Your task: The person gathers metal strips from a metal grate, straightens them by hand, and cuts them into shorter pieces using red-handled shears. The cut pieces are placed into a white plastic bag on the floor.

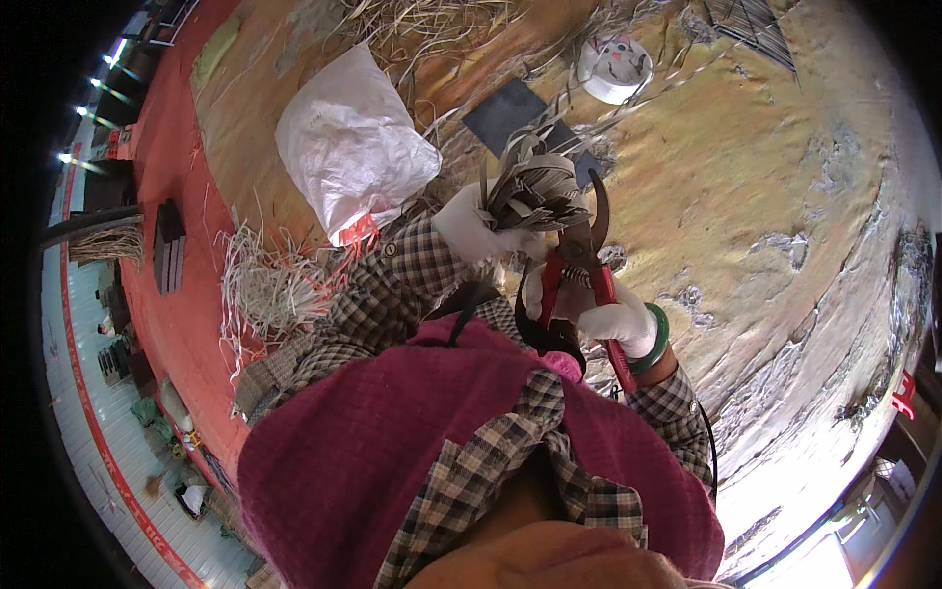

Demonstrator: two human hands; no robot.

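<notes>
My left hand (466, 226), in a white glove, is closed around a bundle of flat grey strips (538, 191). The strips are looped and folded, and some long ends trail off toward the far right. In my right hand (623, 322), also gloved in white, I grip pruning shears (605, 285) with red handles and a spring between them. Their handles are spread and the dark jaws stand apart, close to the right side of the bundle. Whether a jaw touches the strips I cannot tell. A green band (652, 344) circles my right wrist.
A white sack (353, 137) lies beyond my left arm, with a heap of white and reddish strips (275, 285) nearer. Farther off are a dark flat sheet (505, 113), a white round tub (615, 74) and pale loose strips (422, 29). Stained brownish sheeting (746, 177) covers the ground.
</notes>
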